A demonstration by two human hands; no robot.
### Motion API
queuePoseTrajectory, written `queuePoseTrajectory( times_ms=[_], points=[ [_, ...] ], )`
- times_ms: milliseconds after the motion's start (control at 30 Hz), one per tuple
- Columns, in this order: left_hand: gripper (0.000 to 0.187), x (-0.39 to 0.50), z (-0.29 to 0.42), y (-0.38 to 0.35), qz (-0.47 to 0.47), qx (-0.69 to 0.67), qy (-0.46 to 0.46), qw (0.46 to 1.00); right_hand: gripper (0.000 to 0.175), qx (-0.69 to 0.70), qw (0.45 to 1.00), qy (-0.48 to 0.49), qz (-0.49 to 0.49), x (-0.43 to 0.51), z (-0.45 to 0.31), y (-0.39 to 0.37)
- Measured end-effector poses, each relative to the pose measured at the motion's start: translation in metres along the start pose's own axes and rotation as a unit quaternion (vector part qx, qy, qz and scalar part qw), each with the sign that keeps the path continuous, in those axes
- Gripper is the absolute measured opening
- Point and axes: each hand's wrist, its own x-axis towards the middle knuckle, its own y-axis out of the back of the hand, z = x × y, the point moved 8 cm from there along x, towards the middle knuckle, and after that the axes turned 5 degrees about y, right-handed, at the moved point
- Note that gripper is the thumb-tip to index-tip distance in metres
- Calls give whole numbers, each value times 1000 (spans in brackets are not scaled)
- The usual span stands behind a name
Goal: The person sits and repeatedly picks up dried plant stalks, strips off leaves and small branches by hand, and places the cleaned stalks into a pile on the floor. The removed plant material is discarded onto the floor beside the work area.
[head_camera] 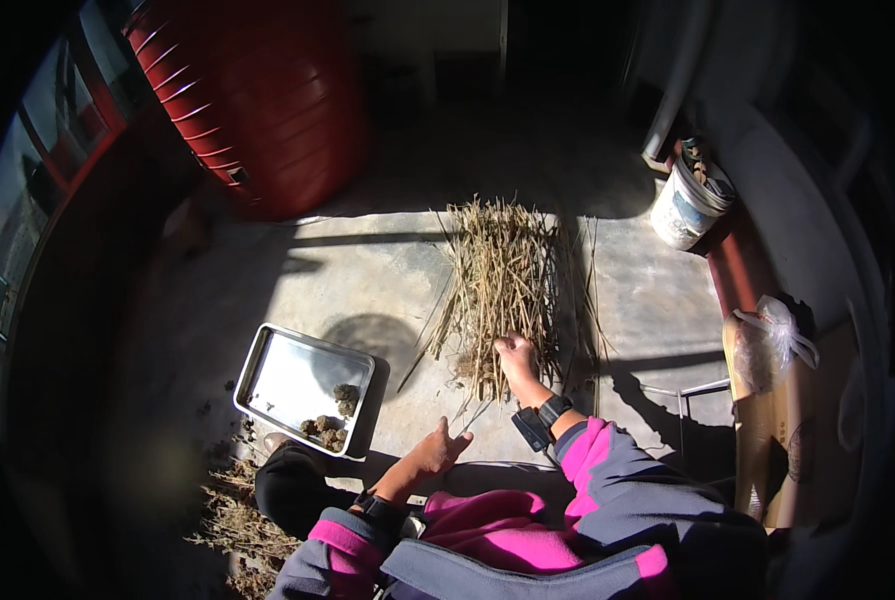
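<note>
My right hand (pixel 516 358) rests at the near end of a pile of dry plant stalks (pixel 501 277) on the concrete floor, its fingers curled; whether they grip a stalk is not clear. Closer to my body, my left hand (pixel 441 448) is held over the floor with thumb and fingers apart and nothing in it. To its left a shiny metal tray (pixel 290 375) holds several brown, rough clumps (pixel 327 431) at its near right corner, with small crumbs beside them. A darker tangle of roots or dry matter (pixel 471 367) lies at the pile's near end.
More dry plants (pixel 249 517) lie at lower left, by my dark-clad leg (pixel 290 484). A large red container (pixel 267 105) stands at upper left. At right are a white bucket (pixel 687 206), a cardboard box (pixel 811 427), a knotted plastic bag (pixel 766 349) and a thin metal frame (pixel 680 394).
</note>
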Motion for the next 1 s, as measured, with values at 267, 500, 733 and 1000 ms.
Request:
queuePoseTrajectory(
  times_ms=[267,500,733,1000],
  points=[
    [56,-41,-46,21,43,-184,3,982,23,107,959,-63,-254,-134,-33,-113],
    [24,-142,-36,121,212,-313,-94,921,18,235,879,-10,-415,-227,-189,-213],
    [23,-273,-141,155,371,-433,-64,819,25,173,779,1,-602,-384,-241,-302],
    [22,-389,-317,108,507,-586,19,632,29,117,651,-86,-745,-572,-180,-382]
  ],
)
